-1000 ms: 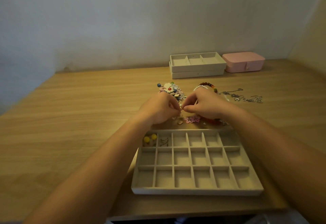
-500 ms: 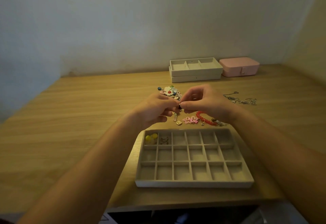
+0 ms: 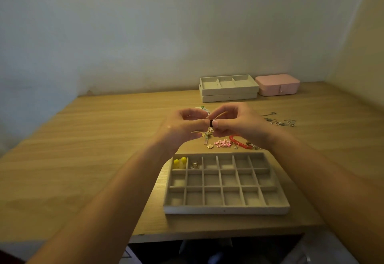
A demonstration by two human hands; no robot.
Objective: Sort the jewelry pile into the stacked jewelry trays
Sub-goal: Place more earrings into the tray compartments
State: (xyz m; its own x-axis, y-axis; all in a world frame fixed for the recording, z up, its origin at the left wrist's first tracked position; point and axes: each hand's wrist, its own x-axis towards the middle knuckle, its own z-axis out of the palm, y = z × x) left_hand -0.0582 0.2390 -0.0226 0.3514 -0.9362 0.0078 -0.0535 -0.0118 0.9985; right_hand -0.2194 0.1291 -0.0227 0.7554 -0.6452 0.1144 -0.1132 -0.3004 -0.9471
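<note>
At frame centre, your left hand [image 3: 182, 126] and right hand [image 3: 239, 124] pinch a small dark piece [image 3: 211, 123] between curled fingers [image 3: 199, 121], just above the jewelry pile [image 3: 223, 143]. In the compartment tray [image 3: 226, 209] below, only the two upper-left cells are filled. Most of the pile and the chains [image 3: 280, 121] at right remain on the counter [image 3: 104, 139].

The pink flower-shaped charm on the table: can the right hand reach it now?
Probably yes, but not at once. The pink flower-shaped charm lies uncovered on the wooden table, close to the right hand; nothing blocks the way. That hand, though, pinches a small dark piece together with the left hand.
</note>
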